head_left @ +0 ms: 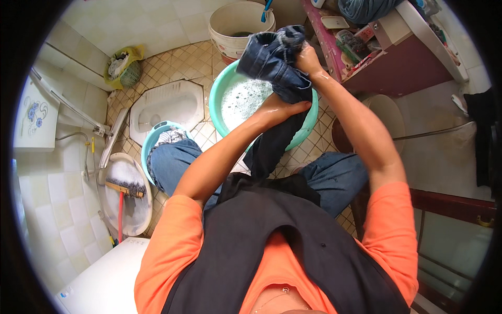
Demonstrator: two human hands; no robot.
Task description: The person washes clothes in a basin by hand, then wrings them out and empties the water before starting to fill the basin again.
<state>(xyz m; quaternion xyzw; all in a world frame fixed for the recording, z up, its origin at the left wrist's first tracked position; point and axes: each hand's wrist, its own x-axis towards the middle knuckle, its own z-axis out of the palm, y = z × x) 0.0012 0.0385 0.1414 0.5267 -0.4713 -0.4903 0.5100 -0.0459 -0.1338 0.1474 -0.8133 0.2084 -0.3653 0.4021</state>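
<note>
Wet dark-blue jeans (273, 58) are bunched up above a mint-green basin (215, 102). My right hand (308, 59) is closed on their upper right side, its fingers partly hidden by the denim. Lower down, my left hand (282, 110) grips the same cloth, thumb pointing right and the other fingers mostly out of sight. Suds float on the soapy water (243, 102) in the basin. A dark length of cloth (277, 141) hangs from below my left hand toward my lap, over the basin's near rim. Both hands and forearms look wet.
Left of the basin are a squat toilet (167, 107) and a light-blue tub (146, 157) with clothes inside. A large white bucket (219, 39) stands behind. A cluttered cabinet (376, 68) is at the right. A red-handled brush (121, 204) rests by the left wall.
</note>
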